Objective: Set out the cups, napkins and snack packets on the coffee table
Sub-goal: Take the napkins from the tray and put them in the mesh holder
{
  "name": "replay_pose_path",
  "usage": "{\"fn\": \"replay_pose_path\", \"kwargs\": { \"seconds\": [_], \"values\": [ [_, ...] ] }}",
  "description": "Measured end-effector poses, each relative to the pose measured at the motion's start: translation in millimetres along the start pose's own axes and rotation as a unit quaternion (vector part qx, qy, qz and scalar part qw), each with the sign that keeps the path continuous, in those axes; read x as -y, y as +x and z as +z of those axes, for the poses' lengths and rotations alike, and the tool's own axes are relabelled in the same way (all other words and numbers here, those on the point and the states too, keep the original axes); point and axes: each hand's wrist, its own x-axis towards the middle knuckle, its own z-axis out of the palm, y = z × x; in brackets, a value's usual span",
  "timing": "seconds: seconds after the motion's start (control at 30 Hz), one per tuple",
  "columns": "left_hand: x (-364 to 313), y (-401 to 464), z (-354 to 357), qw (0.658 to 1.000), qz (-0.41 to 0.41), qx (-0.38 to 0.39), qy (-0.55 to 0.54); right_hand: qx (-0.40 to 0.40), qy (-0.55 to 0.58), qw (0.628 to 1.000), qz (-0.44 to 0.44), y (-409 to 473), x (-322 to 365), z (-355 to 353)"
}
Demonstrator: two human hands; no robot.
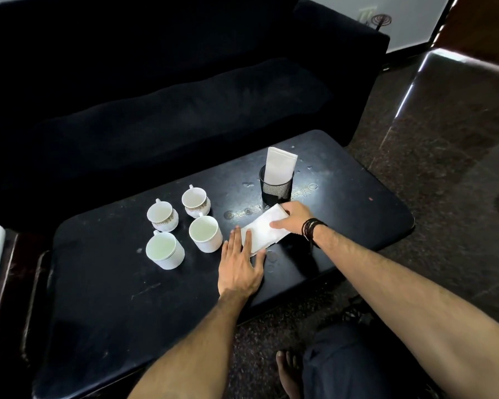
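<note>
A black sofa [162, 90] stands behind the black coffee table [113, 306]. The speckled dark floor [444, 197] reflects light. A pale wall [409, 15] occupies the upper right.

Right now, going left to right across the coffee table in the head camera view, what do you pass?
Four cups in a cluster → left hand lying flat on the table → white napkin lying under both hands → right hand on the napkin's far end. The mesh holder is left out, since it overlaps them.
</note>
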Motion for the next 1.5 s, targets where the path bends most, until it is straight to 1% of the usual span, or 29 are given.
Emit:
{"fn": "replay_pose_path", "kwargs": {
  "seconds": [0.1, 0.23, 0.37, 0.47, 0.57, 0.63, 0.7, 0.93, 1.1, 1.27, 1.43, 1.5],
  "values": [
    [0, 0, 1, 1.0, -0.004, -0.006, -0.008, -0.022, -0.076, 0.994, -0.079, -5, 14, -15],
    [1, 1, 3, 1.0, -0.01, -0.005, 0.01, -0.066, -0.103, 0.979, -0.166, -12, 46, -66],
    [1, 1, 3, 1.0, -0.01, -0.004, 0.011, -0.136, -0.103, 0.966, -0.194, -9, 83, -127],
    [1, 1, 3, 1.0, -0.01, -0.001, 0.01, -0.172, -0.108, 0.964, -0.171, 1, 103, -154],
    [0, 0, 2, 1.0, -0.01, -0.003, 0.006, -0.14, -0.193, 0.96, -0.148, 14, 114, -158],
    [1, 0, 3, 1.0, -0.01, -0.006, 0.005, -0.119, -0.247, 0.95, -0.148, 16, 120, -151],
    [1, 0, 3, 1.0, -0.01, -0.007, 0.004, -0.115, -0.276, 0.942, -0.154, 18, 123, -141],
    [2, 2, 6, 1.0, -0.014, -0.011, 0.006, -0.099, -0.287, 0.941, -0.151, 28, 120, -109],
    [2, 3, 7, 1.0, -0.014, -0.011, 0.005, -0.118, -0.314, 0.928, -0.16, 37, 126, -121],
    [1, 2, 7, 1.0, -0.014, -0.01, 0.005, -0.096, -0.353, 0.918, -0.155, 41, 135, -137],
    [1, 2, 6, 1.0, -0.015, -0.008, 0.008, -0.058, -0.386, 0.908, -0.151, 42, 137, -126],
    [1, 2, 5, 1.0, -0.014, -0.008, 0.008, -0.056, -0.397, 0.903, -0.153, 42, 134, -118]
  ]
}}
